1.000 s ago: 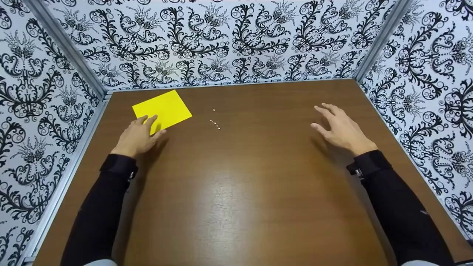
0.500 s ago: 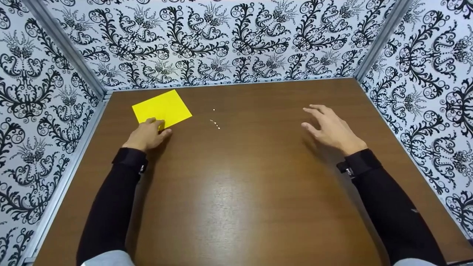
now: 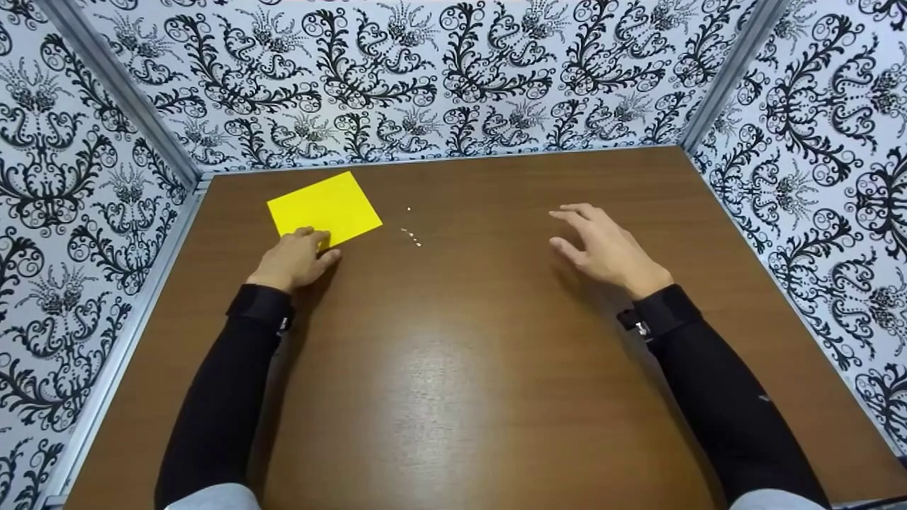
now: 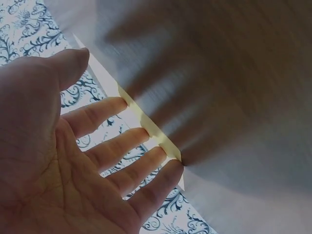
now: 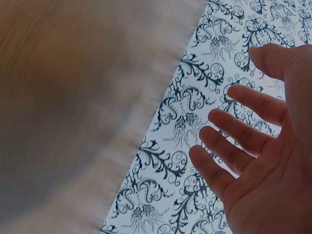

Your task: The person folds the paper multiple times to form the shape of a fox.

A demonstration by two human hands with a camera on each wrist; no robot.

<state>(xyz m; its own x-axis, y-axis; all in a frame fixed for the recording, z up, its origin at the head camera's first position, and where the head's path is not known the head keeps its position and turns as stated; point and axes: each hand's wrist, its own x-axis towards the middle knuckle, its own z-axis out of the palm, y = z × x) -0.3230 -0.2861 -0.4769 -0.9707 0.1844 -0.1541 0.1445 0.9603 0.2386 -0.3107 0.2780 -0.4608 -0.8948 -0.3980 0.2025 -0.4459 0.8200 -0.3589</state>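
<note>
A yellow sheet of paper lies flat at the far left of the brown table. My left hand rests its fingertips on the sheet's near edge, with the thumb off to the side. In the left wrist view the fingers are extended and touch the thin yellow strip of the paper. Over the right half of the table hovers my right hand, fingers spread and relaxed, holding nothing. Its palm faces the right wrist camera, with the thumb apart.
Several small pale specks lie on the wooden table just right of the paper. Panels with a black-and-white scroll pattern wall the table at the back and both sides, held by metal corner posts.
My left hand has come down onto the paper's near edge and slid it a little to the right. The right hand has moved left, toward the table's middle.
</note>
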